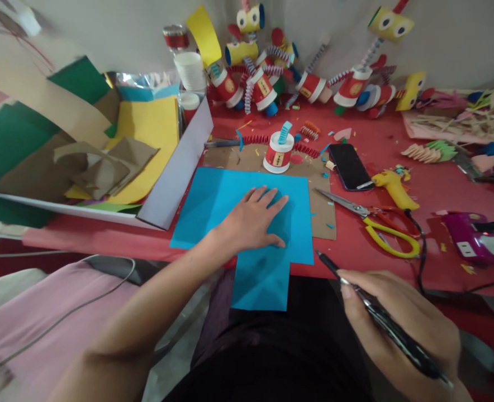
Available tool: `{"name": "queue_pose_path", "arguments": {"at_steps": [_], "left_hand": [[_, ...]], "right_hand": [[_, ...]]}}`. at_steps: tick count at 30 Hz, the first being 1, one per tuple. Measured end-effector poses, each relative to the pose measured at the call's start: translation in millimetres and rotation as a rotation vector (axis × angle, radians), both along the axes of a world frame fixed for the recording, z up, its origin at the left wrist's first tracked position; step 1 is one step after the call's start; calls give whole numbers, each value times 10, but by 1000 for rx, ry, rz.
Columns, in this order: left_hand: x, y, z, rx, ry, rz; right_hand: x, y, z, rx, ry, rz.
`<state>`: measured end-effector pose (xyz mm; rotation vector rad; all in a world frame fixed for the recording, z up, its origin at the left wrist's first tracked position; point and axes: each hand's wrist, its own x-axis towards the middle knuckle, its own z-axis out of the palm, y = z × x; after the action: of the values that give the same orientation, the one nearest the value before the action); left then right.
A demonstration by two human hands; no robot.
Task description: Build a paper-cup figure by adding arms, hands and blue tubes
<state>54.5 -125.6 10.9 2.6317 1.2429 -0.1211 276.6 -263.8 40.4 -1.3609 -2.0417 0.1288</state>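
My left hand (253, 220) lies flat with fingers spread on a blue paper sheet (213, 209) that hangs over the front edge of the red table (398, 162). A brown cardboard piece (324, 209) lies under the sheet. My right hand (402, 329) is closed around a black pen (381, 321), held off the table over my lap, its tip pointing toward the sheet's right corner. Behind the sheet a red and white paper cup (278, 154) with a blue strip stands upside down.
Yellow-handled scissors (376, 223), a black phone (350, 166) and a yellow glue gun (395, 188) lie right of the sheet. A purple device (473, 240) sits farther right. An open box (175, 167) of coloured paper is at left. Cup-figure crafts (267, 84) line the back wall.
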Motion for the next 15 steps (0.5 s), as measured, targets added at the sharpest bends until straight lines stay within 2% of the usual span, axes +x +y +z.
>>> {"name": "queue_pose_path", "arguments": {"at_steps": [2, 5, 7, 10, 13, 15], "left_hand": [[-111, -264, 31, 122, -51, 8], [-310, -668, 0, 127, -27, -75], [-425, -851, -74, 124, 40, -43], [-528, -978, -196, 110, -17, -30], [-555, -1026, -252, 79, -237, 34], [-557, -1028, -224, 24, -434, 141]], "right_hand": [[77, 11, -28, 22, -2, -65], [142, 32, -89, 55, 13, -113], [147, 55, -126, 62, 49, -124], [120, 101, -153, 65, 99, -119], [84, 141, -158, 77, 112, -97], [69, 162, -165, 83, 111, -87]]}}
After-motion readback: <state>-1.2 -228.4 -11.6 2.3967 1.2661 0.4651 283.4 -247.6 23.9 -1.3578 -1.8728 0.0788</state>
